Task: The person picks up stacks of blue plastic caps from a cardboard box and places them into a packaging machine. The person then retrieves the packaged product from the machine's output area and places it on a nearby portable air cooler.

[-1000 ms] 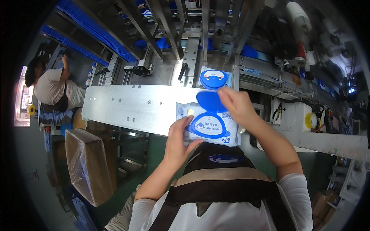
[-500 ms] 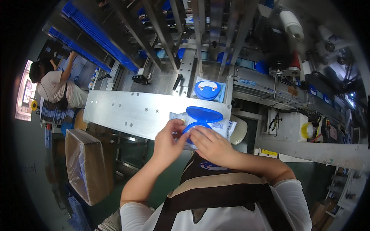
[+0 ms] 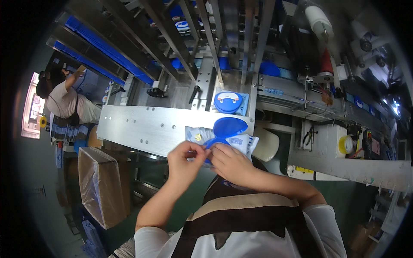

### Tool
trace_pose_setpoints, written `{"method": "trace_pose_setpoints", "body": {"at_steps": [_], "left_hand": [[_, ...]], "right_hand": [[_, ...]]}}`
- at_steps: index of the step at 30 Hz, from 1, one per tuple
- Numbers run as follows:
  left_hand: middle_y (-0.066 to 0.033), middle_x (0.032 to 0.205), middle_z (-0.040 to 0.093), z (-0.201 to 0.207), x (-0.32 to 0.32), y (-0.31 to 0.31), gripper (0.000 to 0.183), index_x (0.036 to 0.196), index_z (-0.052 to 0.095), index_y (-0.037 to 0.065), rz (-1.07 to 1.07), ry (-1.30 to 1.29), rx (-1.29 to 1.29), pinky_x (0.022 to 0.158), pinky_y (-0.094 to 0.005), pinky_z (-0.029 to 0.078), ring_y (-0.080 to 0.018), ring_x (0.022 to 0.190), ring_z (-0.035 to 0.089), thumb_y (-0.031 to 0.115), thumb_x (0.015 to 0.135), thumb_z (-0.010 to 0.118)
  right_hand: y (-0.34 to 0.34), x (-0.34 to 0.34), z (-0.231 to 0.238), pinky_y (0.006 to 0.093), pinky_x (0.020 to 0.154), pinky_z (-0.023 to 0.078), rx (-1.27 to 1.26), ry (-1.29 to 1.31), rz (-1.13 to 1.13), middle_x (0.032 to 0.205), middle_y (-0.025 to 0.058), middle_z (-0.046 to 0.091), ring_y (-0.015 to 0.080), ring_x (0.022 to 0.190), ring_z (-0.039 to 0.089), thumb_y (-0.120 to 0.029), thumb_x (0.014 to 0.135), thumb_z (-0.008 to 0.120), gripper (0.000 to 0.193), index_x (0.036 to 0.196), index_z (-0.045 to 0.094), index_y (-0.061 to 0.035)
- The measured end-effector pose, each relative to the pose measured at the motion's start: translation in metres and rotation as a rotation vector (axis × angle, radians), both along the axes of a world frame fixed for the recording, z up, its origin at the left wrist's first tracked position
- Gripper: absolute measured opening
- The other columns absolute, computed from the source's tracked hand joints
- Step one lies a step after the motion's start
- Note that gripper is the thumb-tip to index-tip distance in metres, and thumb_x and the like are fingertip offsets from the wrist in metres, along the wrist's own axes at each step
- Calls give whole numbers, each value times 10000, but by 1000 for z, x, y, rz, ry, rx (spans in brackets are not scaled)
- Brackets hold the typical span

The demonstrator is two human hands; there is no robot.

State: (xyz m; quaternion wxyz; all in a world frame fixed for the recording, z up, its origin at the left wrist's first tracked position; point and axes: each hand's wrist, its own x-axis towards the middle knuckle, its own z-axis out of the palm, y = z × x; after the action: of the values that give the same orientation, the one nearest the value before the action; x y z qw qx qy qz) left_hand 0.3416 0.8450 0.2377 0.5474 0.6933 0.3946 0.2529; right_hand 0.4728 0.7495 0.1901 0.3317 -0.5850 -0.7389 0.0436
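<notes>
A pack of wipes (image 3: 239,141) lies at the front edge of the metal table, its round blue lid (image 3: 230,127) flipped up and tilted back. My left hand (image 3: 186,158) is at the pack's left side, thumb and forefinger pinched together by the blue rim of the lid's opening. What the pinch holds, if anything, is too small to make out. My right hand (image 3: 230,162) rests over the near part of the pack, fingers bent and pressed on the opening's rim. A second pack with a closed blue lid (image 3: 228,102) sits just beyond, on the machine bed.
The silver metal table (image 3: 135,127) runs to the left. Upright metal bars (image 3: 165,34) of the machine rise beyond it. A cardboard box with a plastic liner (image 3: 101,185) stands lower left. Another person (image 3: 64,94) works at far left. A yellow tape roll (image 3: 345,145) lies at right.
My left hand has closed into a tighter pinch and shifted slightly left. The raised lid now stands more upright. The other person's arm has moved.
</notes>
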Motion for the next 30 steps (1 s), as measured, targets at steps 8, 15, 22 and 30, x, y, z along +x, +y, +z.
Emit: {"method": "trace_pose_setpoints", "body": {"at_steps": [8,15,22,30], "left_hand": [[-193,1340,348,-26,-22,38,1132,1291,320,27,-420,15,711,1036,-505,254,-386,1288,282,480,407,863],[-187,1353,322,-48,-15,45,1039,1309,315,14,-498,199,592,1036,-429,298,-369,1249,331,283,461,852],[-190,1308,359,-48,-14,44,998,1293,327,7,-528,220,695,1015,-426,327,-372,1211,365,279,486,847],[-209,1282,385,-54,-19,49,951,1286,335,-2,-565,203,728,997,-435,340,-376,1186,394,262,519,830]], "right_hand": [[2,-1,3,360,816,415,6,278,-15,966,85,558,263,934,520,-123,742,649,205,911,575,-32],[-15,8,-7,322,750,396,2,889,15,851,104,489,229,794,476,-149,837,592,194,884,471,-4],[-7,23,17,223,547,312,-281,1227,20,683,19,387,98,588,361,-564,904,353,516,774,385,-66],[-3,123,136,279,451,405,455,-298,-231,622,54,508,172,525,528,-827,575,510,804,805,589,-61]]}}
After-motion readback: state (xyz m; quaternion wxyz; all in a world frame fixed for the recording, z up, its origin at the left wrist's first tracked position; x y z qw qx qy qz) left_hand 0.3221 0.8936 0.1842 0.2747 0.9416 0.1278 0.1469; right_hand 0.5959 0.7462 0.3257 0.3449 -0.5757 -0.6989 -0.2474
